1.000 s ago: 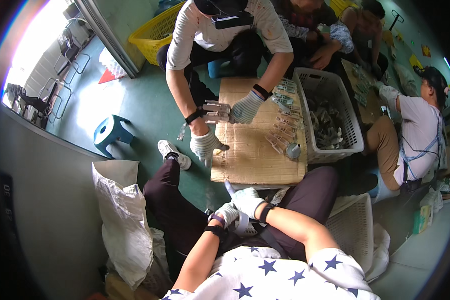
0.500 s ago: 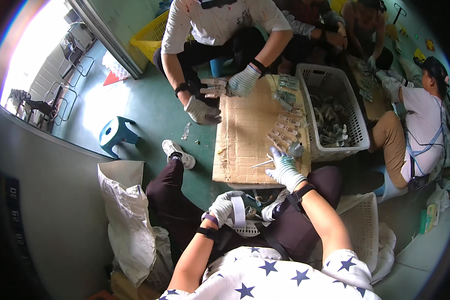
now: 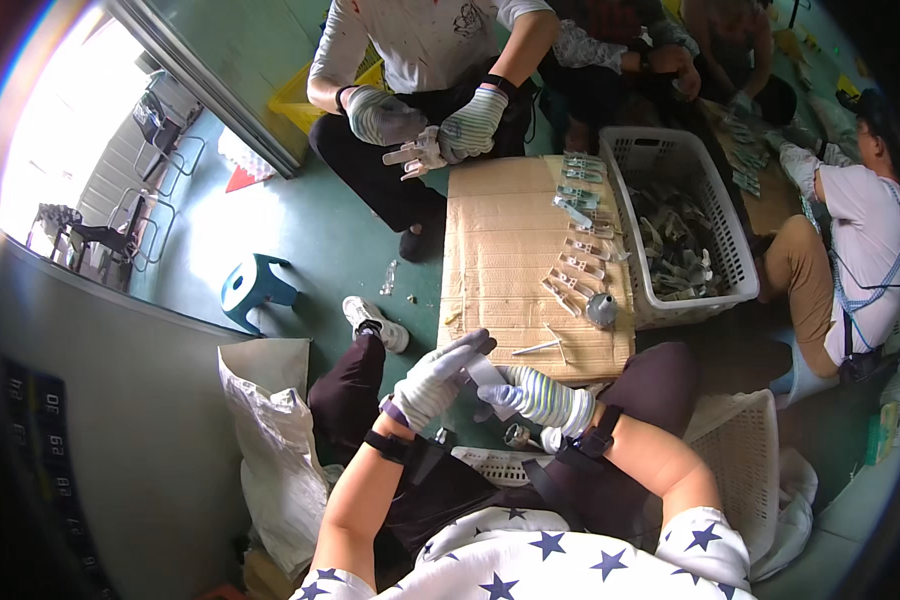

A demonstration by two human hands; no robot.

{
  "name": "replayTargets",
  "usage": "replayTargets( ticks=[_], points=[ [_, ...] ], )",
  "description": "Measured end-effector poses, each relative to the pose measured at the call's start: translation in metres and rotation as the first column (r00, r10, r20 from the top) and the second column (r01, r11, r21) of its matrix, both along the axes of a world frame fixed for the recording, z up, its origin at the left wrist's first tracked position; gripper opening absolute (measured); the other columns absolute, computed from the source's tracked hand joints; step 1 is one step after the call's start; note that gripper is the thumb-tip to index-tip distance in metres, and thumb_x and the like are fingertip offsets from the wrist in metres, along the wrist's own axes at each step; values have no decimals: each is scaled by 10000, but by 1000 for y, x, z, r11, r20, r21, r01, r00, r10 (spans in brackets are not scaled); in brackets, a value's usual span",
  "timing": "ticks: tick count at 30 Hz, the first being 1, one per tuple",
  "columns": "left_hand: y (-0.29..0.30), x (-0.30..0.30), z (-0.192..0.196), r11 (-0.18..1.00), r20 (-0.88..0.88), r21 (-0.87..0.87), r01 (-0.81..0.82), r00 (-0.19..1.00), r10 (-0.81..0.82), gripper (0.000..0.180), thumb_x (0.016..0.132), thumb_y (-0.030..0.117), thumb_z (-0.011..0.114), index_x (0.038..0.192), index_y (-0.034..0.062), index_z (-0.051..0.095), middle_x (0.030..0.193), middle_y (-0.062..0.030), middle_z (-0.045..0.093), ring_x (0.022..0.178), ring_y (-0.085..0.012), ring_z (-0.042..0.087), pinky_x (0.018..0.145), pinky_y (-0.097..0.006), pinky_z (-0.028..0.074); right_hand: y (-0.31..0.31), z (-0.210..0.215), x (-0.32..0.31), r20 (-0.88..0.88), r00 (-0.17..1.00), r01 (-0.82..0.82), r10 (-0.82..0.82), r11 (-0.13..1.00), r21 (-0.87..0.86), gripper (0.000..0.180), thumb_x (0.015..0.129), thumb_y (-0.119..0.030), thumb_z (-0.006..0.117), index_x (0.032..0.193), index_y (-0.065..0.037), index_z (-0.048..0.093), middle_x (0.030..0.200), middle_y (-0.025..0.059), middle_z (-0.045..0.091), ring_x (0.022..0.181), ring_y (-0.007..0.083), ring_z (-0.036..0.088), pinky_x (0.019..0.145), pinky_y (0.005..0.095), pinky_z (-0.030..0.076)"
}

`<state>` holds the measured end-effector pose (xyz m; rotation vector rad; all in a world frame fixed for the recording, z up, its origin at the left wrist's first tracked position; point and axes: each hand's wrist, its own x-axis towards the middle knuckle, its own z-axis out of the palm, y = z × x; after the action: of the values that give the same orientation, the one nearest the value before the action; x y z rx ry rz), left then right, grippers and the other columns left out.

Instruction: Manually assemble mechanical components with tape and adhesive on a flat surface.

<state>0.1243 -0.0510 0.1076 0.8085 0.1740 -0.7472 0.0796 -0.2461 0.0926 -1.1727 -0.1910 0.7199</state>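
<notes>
Both gloved hands meet above my lap, just off the near edge of the cardboard-topped table (image 3: pixel 495 270). My left hand (image 3: pixel 432 385) holds a smooth white band-like piece (image 3: pixel 486 371), its fingers stretched along the top. My right hand (image 3: pixel 545 398) closes on the lower end of the same piece. Whether it is a ring or a strip, I cannot tell. Beyond my hands lie thin white sticks (image 3: pixel 538 348) and a grey cone-shaped part (image 3: pixel 601 309). Clear plastic clips (image 3: pixel 582 266) form a row along the table's right side.
A white basket (image 3: pixel 750 290) of grey pieces stands right of the table. Opposite, a co-worker's gloved hands (image 3: pixel 470 125) hold clear clips (image 3: pixel 417 156). A blue stool (image 3: pixel 255 285) and white sack (image 3: pixel 270 430) are at left; another white basket (image 3: pixel 740 450) is by my right side.
My right hand has left the table by the white sticks and come back to the white piece. My left hand has lifted it higher. The co-worker's hands have drawn back from the table.
</notes>
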Motion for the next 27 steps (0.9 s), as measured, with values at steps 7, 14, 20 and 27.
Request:
replayTargets(
  ticks=[7, 14, 20, 27],
  points=[
    [-15, 78, 3, 957, 153, 287, 41, 984, -88, 483, 861, 4, 609, 1323, 66, 486, 1078, -165, 640, 894, -227, 647, 778, -366, 555, 5, -2, 43, -64, 998, 40, -28, 981, 192, 286, 932, -226, 591, 1133, -23, 575, 944, -12, 593, 802, 56, 534, 704, 211, 446],
    [-46, 128, 3, 830, 264, 557, -12, 951, -163, 886, 796, -13, 691, 1486, 103, 149, 957, -155, 681, 874, -180, 656, 796, -290, 511, 0, -18, 71, -26, 972, 232, -233, 939, 254, 282, 924, -165, 596, 1146, 6, 559, 977, 18, 606, 874, 78, 567, 785, 225, 469],
    [-48, 208, -21, 852, 291, 483, -200, 955, 59, 877, 759, -42, 700, 1467, 66, 193, 1000, -145, 634, 893, -215, 638, 870, -279, 509, -2, 19, 27, 216, 976, 35, -36, 999, 7, 200, 906, -235, 631, 1040, -87, 615, 825, -37, 590, 759, 71, 552, 678, 227, 456],
    [-40, 278, -21, 814, 102, 560, -156, 988, 119, 983, 767, -8, 706, 1489, 125, 52, 1173, -177, 587, 1018, -295, 614, 961, -427, 462, 18, -14, -22, -749, 441, 379, 495, 654, 655, 275, 917, -98, 582, 1166, 11, 544, 1083, 76, 604, 1056, 143, 590, 894, 213, 499]
  ],
)
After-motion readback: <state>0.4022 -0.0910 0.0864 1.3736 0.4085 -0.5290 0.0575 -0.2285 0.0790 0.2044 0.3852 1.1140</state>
